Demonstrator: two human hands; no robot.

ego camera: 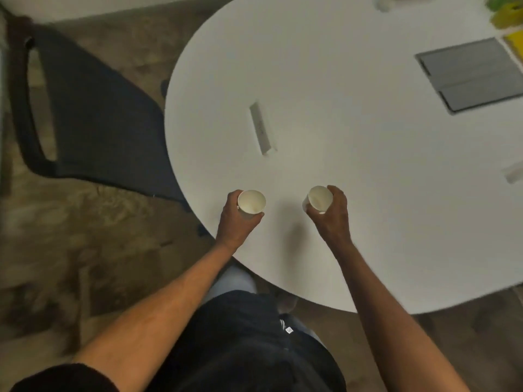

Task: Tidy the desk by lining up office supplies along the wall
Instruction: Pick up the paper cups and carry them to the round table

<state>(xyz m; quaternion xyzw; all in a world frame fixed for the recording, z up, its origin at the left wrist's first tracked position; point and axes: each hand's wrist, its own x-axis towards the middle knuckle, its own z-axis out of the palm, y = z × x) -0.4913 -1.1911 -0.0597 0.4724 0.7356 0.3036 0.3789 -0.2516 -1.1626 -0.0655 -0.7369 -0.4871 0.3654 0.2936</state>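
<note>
My left hand (236, 222) grips a white paper cup (251, 201) over the near edge of the round white table (353, 154). A second white paper cup (319, 198) is held in my right hand (334, 219), a little further right over the table. Both cups stand mouth up and look empty. A small white rectangular object (261, 128) lies flat on the table beyond the cups. Another small white object (513, 174) sits blurred at the right edge.
A grey rectangular hatch (469, 73) is set into the table at the far right. Yellow and green items (506, 12) sit in the top right corner. A dark chair (85, 108) stands on the floor to the left of the table.
</note>
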